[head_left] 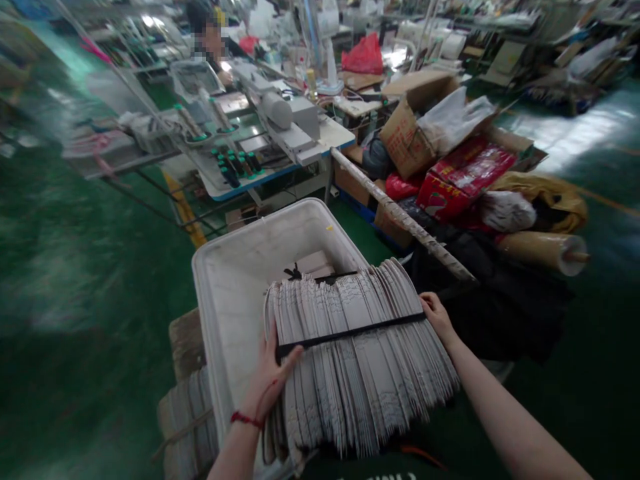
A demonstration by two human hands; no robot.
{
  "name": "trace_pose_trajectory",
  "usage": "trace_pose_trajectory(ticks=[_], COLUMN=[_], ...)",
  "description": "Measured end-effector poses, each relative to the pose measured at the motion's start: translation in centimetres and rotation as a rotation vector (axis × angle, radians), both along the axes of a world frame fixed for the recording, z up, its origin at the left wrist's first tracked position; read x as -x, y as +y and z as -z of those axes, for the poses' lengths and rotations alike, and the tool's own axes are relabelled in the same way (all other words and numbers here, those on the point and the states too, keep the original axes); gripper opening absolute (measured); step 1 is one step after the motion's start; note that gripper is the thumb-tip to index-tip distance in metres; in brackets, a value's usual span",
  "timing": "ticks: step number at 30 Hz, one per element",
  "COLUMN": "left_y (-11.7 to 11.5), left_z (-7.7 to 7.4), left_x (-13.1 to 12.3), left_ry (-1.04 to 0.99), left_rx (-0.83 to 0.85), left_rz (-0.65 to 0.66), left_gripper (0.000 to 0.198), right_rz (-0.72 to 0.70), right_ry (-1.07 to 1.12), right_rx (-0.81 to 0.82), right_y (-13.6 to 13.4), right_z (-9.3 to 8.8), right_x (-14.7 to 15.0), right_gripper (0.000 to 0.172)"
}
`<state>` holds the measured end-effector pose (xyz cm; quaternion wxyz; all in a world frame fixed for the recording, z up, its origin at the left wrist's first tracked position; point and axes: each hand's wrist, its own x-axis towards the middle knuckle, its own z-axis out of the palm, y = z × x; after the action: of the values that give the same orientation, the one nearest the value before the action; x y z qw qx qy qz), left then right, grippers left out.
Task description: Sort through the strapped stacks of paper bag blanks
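A thick bundle of flat grey-white pieces, bound round by a black strap, is held between my two hands over the near side of a white plastic bin. My left hand presses on the bundle's left end, with the thumb lying over its top near the strap. At the right end, my right hand grips the bundle by the strap, its fingers partly hidden behind the pieces. Inside the bin, beyond the bundle, lie more pale pieces with a black tie.
Another tied bundle stands left of the bin. Ahead is a sewing machine table with thread spools; a person sits behind it. To the right, a worn rail fronts piled cartons and a wrapped roll.
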<state>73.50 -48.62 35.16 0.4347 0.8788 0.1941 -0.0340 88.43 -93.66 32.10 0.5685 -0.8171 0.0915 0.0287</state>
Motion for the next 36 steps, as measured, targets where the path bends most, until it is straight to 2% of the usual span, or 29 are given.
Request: trace_pose_trajectory(ticks=[3, 4, 6, 8, 9, 11, 13, 15, 17, 19, 20, 22, 24, 25, 27, 30, 32, 33, 34, 36], left_y=[-0.5, -0.5, -0.3, -0.3, -0.5, -1.5, -2.8, -4.0, -4.5, -4.3, -4.0, -3.7, -3.8, -4.2, -4.9, -5.1, -4.4, -4.0, -3.7, -3.6], left_z=[-0.3, -1.0, -3.3, -6.4, -7.8, -9.5, -8.9, -6.8, -4.8, -4.3, -4.7, -6.1, -7.2, -7.2, -6.4, -4.6, -4.4, -4.6, -5.0, -5.9], left_x=[0.1, 0.1, -0.2, -1.0, -1.6, -2.8, -3.7, -4.3, -4.7, -5.1, -5.2, -5.3, -5.1, -4.9, -4.7, -4.4, -3.4, -2.5, -1.1, 2.5], left_ry=[0.028, 0.058, 0.107, 0.058, -0.036, -0.2, -0.221, -0.167, -0.11, -0.077, -0.076, -0.118, -0.205, -0.235, -0.239, -0.182, -0.174, -0.181, -0.193, -0.213], left_rx=[0.083, 0.108, 0.084, -0.058, -0.177, -0.388, -0.492, -0.526, -0.563, -0.573, -0.568, -0.559, -0.578, -0.592, -0.592, -0.551, -0.489, -0.468, -0.469, -0.517], left_rz=[0.049, 0.068, 0.116, 0.176, 0.161, 0.164, 0.284, 0.393, 0.432, 0.48, 0.507, 0.525, 0.459, 0.414, 0.412, 0.486, 0.498, 0.462, 0.37, 0.18], left_gripper=[0.088, 0.089, 0.095, 0.096, 0.088, 0.076, 0.07, 0.067, 0.066, 0.067, 0.068, 0.069, 0.069, 0.069, 0.071, 0.068, 0.066, 0.065, 0.065, 0.068], right_rz=[-0.024, -0.042, -0.051, -0.02, 0.007, -0.068, -0.234, -0.495, -0.808, -0.976, -1.008, -0.977, -0.869, -0.82, -0.807, -0.971, -1.005, -0.996, -0.969, -0.873], right_ry=[-0.008, -0.001, 0.012, -0.046, -0.124, -0.356, -0.483, -0.498, -0.438, -0.382, -0.365, -0.37, -0.417, -0.449, -0.492, -0.451, -0.389, -0.367, -0.358, -0.404], right_rx=[-0.002, -0.007, -0.008, 0.057, 0.146, 0.319, 0.436, 0.536, 0.571, 0.59, 0.598, 0.611, 0.626, 0.635, 0.654, 0.684, 0.71, 0.715, 0.712, 0.679], right_y=[0.2, 0.2, 0.1, 0.2, 0.6, 2.4, 5.6, 9.5, 12.8, 14.8, 15.3, 15.9, 16.6, 17.1, 18.1, 19.4, 19.9, 20.3, 20.8, 22.6], right_z=[0.7, 0.7, -0.1, -2.3, -4.0, -7.7, -10.8, -12.1, -11.7, -10.8, -10.5, -10.8, -11.6, -11.8, -11.6, -9.6, -9.0, -9.4, -10.2, -12.9], right_x=[-0.5, -0.6, -0.9, -0.8, -0.6, 0.4, 2.0, 3.9, 5.5, 6.4, 6.5, 6.1, 5.7, 5.6, 5.7, 6.1, 5.6, 5.0, 4.3, 2.3], right_gripper=[0.057, 0.058, 0.059, 0.062, 0.062, 0.061, 0.06, 0.061, 0.059, 0.061, 0.062, 0.063, 0.064, 0.065, 0.066, 0.064, 0.058, 0.054, 0.051, 0.053])
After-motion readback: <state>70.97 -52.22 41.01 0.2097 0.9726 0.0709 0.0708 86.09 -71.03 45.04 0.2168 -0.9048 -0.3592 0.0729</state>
